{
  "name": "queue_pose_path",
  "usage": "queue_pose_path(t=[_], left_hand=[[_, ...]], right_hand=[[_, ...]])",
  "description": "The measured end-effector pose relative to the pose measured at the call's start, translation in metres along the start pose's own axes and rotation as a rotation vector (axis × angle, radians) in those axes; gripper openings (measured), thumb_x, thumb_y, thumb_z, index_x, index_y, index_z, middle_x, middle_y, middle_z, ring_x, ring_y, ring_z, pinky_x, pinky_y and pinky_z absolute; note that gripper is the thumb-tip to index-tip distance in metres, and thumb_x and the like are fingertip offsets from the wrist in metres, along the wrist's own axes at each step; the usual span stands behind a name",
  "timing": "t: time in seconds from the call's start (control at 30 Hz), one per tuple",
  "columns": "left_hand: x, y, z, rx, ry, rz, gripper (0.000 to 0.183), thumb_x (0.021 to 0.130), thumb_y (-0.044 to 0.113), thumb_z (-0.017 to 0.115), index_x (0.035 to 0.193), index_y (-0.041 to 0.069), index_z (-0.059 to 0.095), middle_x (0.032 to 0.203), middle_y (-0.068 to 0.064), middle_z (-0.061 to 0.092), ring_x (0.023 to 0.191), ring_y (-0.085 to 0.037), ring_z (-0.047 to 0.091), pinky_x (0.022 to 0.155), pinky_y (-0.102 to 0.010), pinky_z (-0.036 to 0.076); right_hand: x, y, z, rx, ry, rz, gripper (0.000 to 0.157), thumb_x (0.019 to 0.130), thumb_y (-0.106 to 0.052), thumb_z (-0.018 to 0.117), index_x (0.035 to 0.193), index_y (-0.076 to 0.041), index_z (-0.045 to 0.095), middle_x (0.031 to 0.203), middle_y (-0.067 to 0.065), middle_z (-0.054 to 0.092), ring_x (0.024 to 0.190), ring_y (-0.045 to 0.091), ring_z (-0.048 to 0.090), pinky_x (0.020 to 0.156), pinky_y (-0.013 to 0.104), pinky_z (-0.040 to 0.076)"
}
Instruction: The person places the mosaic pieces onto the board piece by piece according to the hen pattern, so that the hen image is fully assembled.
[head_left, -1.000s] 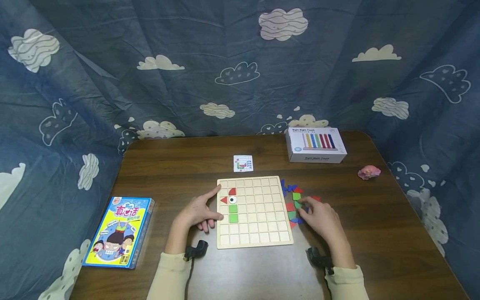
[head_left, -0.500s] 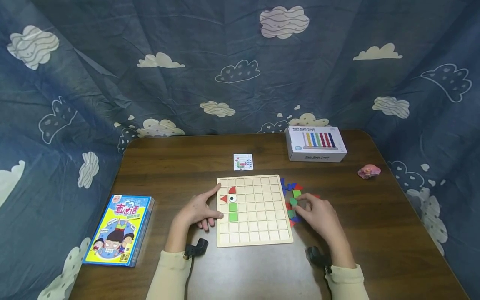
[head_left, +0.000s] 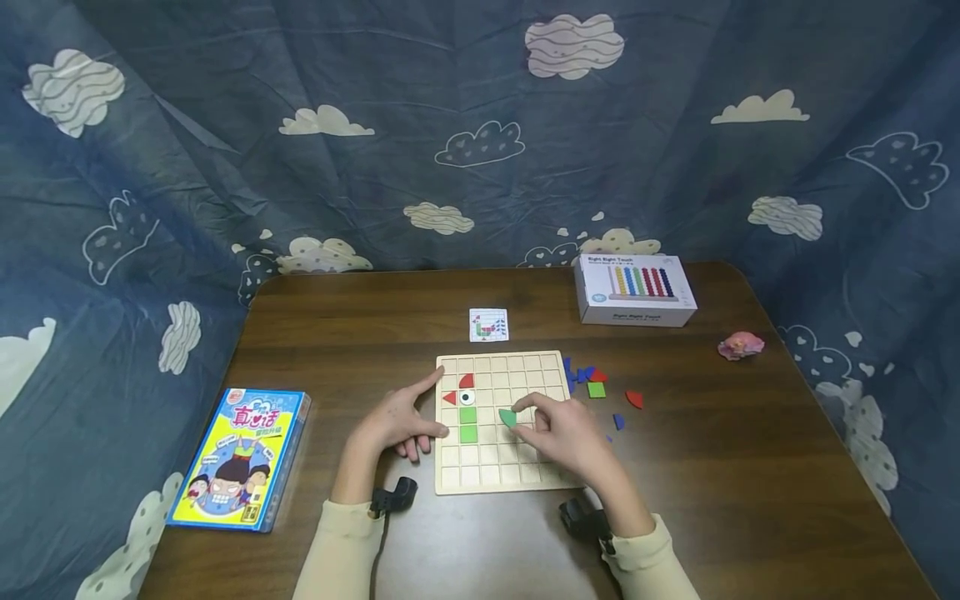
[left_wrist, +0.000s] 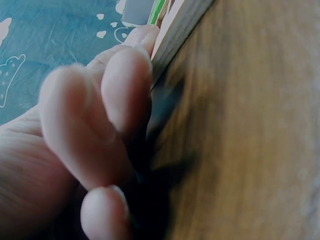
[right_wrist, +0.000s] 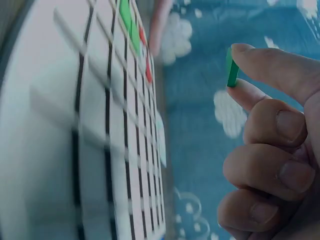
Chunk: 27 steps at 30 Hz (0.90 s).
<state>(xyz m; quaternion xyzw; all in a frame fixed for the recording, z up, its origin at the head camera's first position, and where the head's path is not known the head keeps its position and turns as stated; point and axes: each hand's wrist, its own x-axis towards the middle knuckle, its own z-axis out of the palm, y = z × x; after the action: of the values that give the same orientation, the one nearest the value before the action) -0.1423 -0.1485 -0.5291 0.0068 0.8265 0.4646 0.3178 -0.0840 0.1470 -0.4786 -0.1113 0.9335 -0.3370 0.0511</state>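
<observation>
In the head view, a square wooden grid board [head_left: 528, 475] lies on the table. Its left columns hold a red quarter-circle piece [head_left: 467, 381], a red triangle piece [head_left: 450, 398], a round white eye piece [head_left: 467, 397] and two green square pieces [head_left: 468, 424]. My left hand [head_left: 397, 421] touches the board's left edge with spread thumb and index finger; its other fingers are bent against the table. Over the middle of the board, my right hand [head_left: 562, 429] pinches a green piece with a curved edge [head_left: 507, 417], also seen edge-on in the right wrist view [right_wrist: 231, 70], above the grid.
Loose blue pieces [head_left: 581, 376], a green square [head_left: 596, 390] and a red quarter-circle [head_left: 633, 399] lie right of the board. Behind it lies a pattern card [head_left: 488, 325]. A white box [head_left: 636, 290], a pink object [head_left: 741, 345] and a colourful box [head_left: 238, 460] stand farther out.
My right hand has picked up the green piece from beside the board and moved left with it over the grid. The left hand has stayed at the board's edge.
</observation>
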Motion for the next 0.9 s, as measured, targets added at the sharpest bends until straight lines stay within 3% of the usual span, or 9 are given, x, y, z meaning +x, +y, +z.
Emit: queue_pose_path(t=[0.23,0.43,0.63,0.9], left_hand=[[-0.001,-0.001,0.000,0.002,-0.004,0.017,0.104,0.086,0.026,0.090,0.165,0.052,0.027,0.063,-0.014,0.073,0.042,-0.017,0.064,0.041,-0.028,0.052],[-0.002,0.000,0.001,0.003,-0.002,0.017,0.103,0.087,0.026,0.089,0.165,0.052,0.027,0.063,-0.014,0.073,0.042,-0.016,0.064,0.041,-0.027,0.052],[-0.002,0.003,0.000,0.006,-0.002,0.017,0.103,0.087,0.025,0.089,0.165,0.052,0.027,0.063,-0.014,0.073,0.041,-0.016,0.064,0.041,-0.027,0.052],[-0.001,0.002,0.000,0.000,0.002,0.007,0.103,0.087,0.026,0.090,0.165,0.052,0.027,0.063,-0.014,0.073,0.042,-0.017,0.064,0.041,-0.027,0.051]], right_hand=[[0.001,-0.017,0.033,-0.055,-0.065,-0.137,0.019,0.090,-0.031,0.086,0.105,-0.022,0.079,0.056,-0.015,0.041,0.049,-0.001,0.032,0.049,0.019,0.027],[0.002,-0.014,0.054,-0.092,-0.111,-0.164,0.019,0.090,-0.034,0.085,0.102,-0.021,0.079,0.056,-0.015,0.041,0.050,-0.001,0.032,0.048,0.019,0.026],[0.003,-0.010,0.062,-0.167,-0.100,-0.181,0.020,0.088,-0.036,0.086,0.102,-0.023,0.078,0.056,-0.015,0.040,0.051,0.001,0.031,0.049,0.020,0.025],[0.003,-0.010,0.063,-0.174,-0.094,-0.171,0.024,0.087,-0.035,0.088,0.103,-0.023,0.076,0.058,-0.014,0.041,0.051,0.001,0.032,0.049,0.021,0.025]])
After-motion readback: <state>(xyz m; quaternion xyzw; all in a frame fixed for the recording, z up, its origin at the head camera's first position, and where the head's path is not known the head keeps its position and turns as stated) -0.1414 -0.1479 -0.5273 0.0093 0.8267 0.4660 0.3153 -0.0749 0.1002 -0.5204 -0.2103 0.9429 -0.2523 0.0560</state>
